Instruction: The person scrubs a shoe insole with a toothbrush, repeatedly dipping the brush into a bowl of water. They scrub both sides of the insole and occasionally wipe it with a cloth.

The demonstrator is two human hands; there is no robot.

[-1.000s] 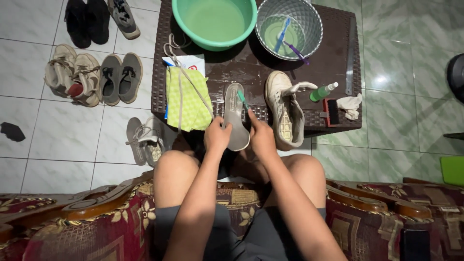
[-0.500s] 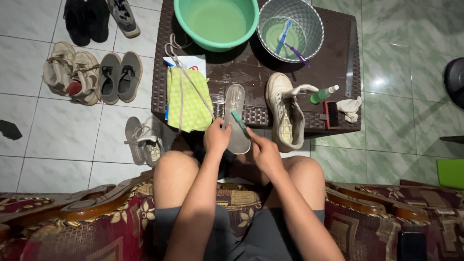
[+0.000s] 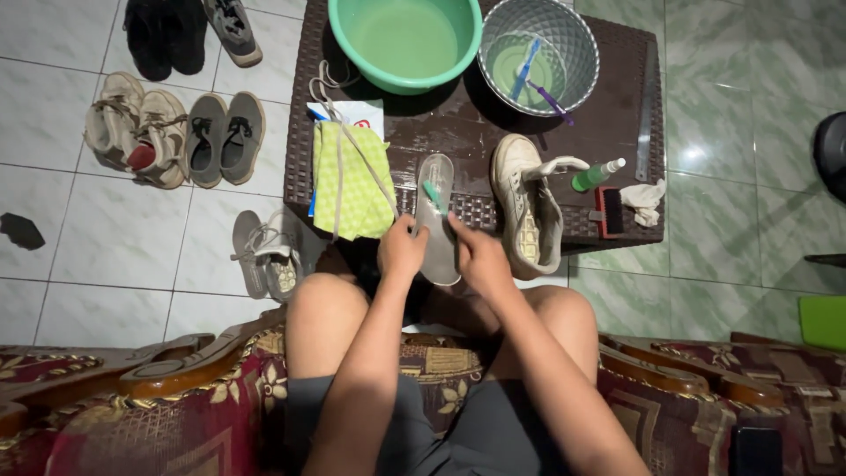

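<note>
Toothbrush point(image 3: 432, 192) moved up insole point(image 3: 436, 220)

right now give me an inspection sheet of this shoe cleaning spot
surface: dark woven table, looks wet.
job's things: grey insole; green toothbrush on it.
clutter: white sneaker, green basin, mesh basket, yellow-green cloth, spray bottle, red brush.
grippers: left hand grips insole; right hand grips toothbrush.
cables: nothing seen; loose laces.
surroundings: tiled floor, shoes, patterned sofa.
</note>
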